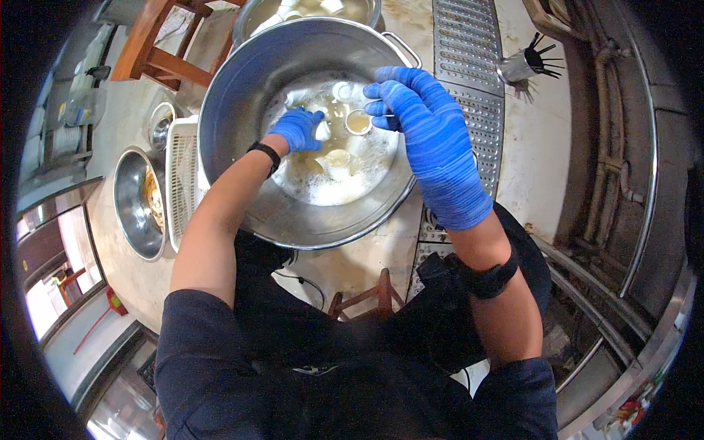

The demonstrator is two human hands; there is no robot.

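Cup point(357, 133) should be light, stiff, slick from the suds point(330, 192), maybe chippable; pinch it at the rim, and mind the liquid inside. It's within the pot's point(231, 132) mouth, just left of your right grip's point(434, 136) curled fingertips; can't tell if they pinch it. Your left grip point(297, 130) is parted around a white piece point(323, 132); can't tell if it's held.
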